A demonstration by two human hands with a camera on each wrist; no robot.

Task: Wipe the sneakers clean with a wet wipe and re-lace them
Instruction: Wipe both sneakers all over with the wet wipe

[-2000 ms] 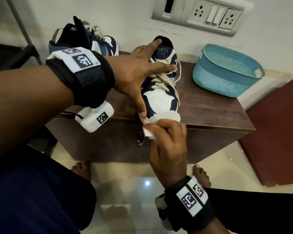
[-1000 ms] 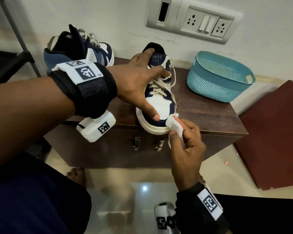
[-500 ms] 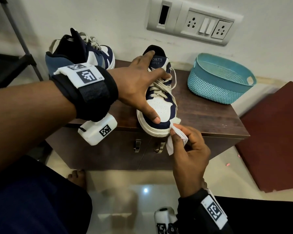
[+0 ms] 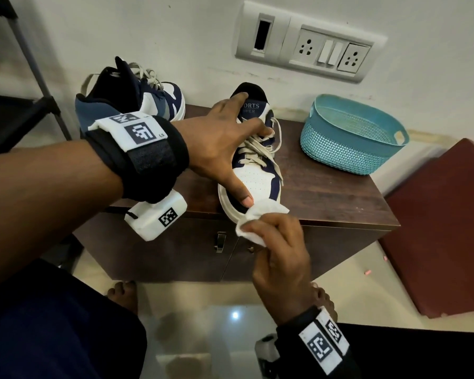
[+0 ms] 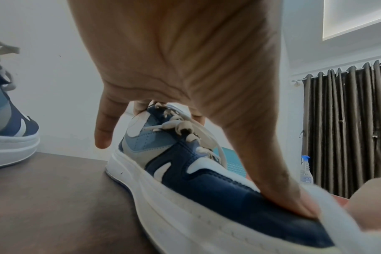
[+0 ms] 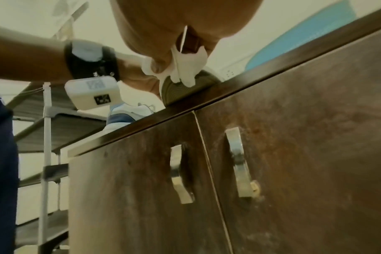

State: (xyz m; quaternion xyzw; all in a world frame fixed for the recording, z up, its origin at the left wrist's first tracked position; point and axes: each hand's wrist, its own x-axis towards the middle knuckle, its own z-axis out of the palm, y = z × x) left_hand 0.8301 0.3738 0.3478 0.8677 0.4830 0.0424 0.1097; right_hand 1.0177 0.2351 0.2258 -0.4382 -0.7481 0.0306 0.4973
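Note:
A navy and white sneaker stands on the dark wooden cabinet top, its toe over the front edge. My left hand spans it, thumb pressing on the toe cap and fingers curled over the laces and tongue. In the left wrist view the same sneaker lies under my left hand. My right hand pinches a crumpled white wet wipe against the toe's front rim. From below, the wet wipe touches the sneaker's sole edge. The second sneaker stands laced at the back left.
A teal plastic basket sits at the cabinet's back right. A socket panel is on the wall behind. A dark metal rack stands to the left and a maroon surface to the right. Cabinet doors carry metal handles.
My right hand has carried the wipe from the toe's right side leftward to the front of the toe. My left hand stays on the sneaker.

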